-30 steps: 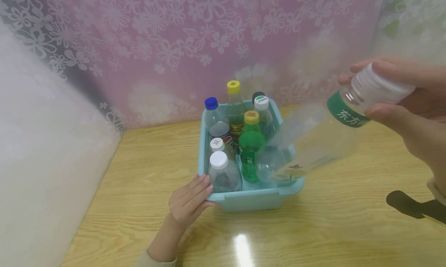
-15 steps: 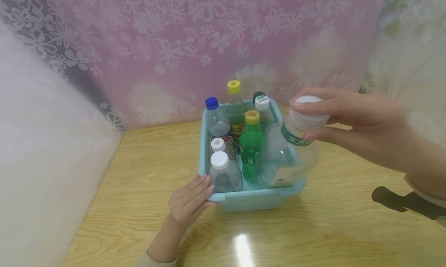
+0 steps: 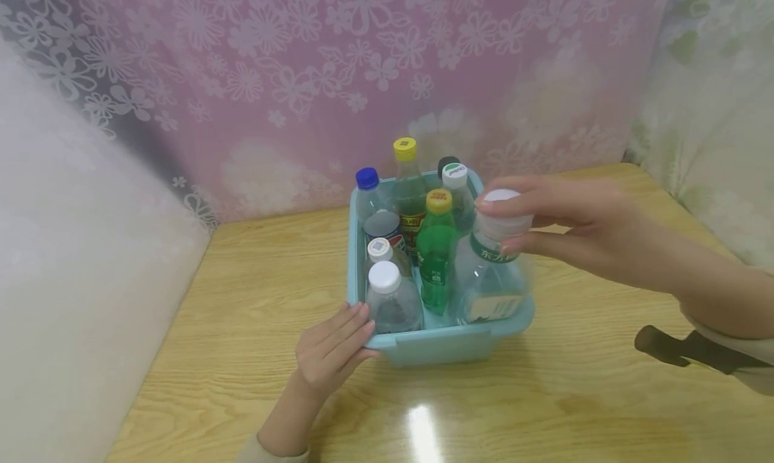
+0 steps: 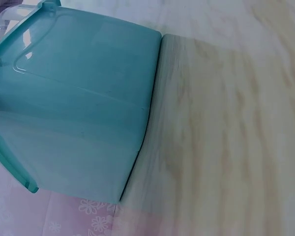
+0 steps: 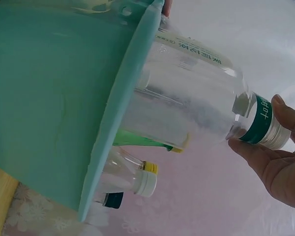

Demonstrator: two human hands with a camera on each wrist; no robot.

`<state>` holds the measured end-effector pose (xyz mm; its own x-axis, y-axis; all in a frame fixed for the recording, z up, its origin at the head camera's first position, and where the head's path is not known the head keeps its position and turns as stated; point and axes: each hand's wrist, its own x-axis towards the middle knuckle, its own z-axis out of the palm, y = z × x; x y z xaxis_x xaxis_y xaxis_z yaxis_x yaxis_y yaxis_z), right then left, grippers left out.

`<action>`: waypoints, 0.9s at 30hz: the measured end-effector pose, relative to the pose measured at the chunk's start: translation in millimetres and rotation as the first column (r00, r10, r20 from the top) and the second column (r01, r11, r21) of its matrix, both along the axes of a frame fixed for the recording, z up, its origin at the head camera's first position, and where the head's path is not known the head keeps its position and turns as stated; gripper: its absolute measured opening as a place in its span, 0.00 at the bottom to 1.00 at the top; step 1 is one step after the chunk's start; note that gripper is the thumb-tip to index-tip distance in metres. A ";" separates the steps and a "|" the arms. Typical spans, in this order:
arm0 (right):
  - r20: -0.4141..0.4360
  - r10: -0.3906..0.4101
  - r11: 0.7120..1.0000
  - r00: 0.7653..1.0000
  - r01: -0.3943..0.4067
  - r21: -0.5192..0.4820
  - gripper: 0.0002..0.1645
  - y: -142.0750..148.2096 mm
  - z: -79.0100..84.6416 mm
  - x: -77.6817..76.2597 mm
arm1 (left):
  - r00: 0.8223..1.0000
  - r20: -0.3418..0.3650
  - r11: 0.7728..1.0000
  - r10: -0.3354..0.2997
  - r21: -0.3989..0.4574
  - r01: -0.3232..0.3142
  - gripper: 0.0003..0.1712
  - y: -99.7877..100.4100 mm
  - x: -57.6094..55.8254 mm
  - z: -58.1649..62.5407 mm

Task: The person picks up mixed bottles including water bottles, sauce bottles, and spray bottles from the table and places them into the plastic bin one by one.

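A light-blue plastic bin stands on the wooden table, holding several upright bottles. My left hand holds its front left corner, fingertips over the rim and thumb lower on the outside. In my right hand is a large clear plastic bottle with a white cap and green neck band, pinched around the cap and neck between thumb and fingers. Its lower part is inside the bin at the front right, beside a green bottle. The right wrist view shows the clear bottle reaching past the bin's rim.
Other bottles in the bin include one with a blue cap, a tall one with a yellow cap and a white-capped one at the front left. A flowered pink cloth hangs behind the table.
My right hand has moved left and down, bringing the clear bottle from a strong tilt to nearly upright and lower in the bin. The left hand stays at the corner.
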<state>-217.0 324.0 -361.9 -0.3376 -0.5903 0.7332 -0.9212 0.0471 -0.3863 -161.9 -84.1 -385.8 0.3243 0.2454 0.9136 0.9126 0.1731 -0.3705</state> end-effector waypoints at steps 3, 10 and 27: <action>-0.033 -0.048 0.999 0.998 0.048 0.011 0.30 -60.1 73.4 58.5 | 1.000 -0.008 1.000 0.006 0.003 -0.006 0.13 1.1 0.0 -0.6; -0.098 -0.106 0.994 0.990 0.109 0.020 0.23 -94.0 109.1 89.1 | 0.999 -0.022 1.000 0.028 -0.011 -0.029 0.13 5.2 -0.1 -3.1; -0.058 -0.057 0.997 0.997 0.060 0.040 0.23 -88.9 80.8 82.3 | 0.999 -0.014 0.999 0.036 -0.013 -0.036 0.13 4.5 1.1 -4.8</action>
